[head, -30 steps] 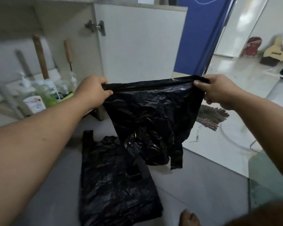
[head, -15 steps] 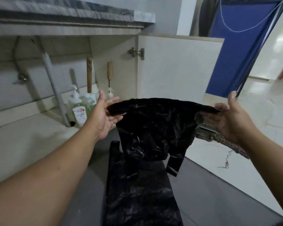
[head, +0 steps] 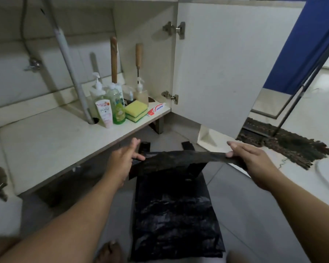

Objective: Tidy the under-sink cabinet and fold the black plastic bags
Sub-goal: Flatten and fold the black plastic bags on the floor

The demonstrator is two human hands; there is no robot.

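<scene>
Black bag (head: 179,161) between both hands

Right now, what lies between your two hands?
In the head view, the black bag spans left hand to right hand, above another bag.
</scene>
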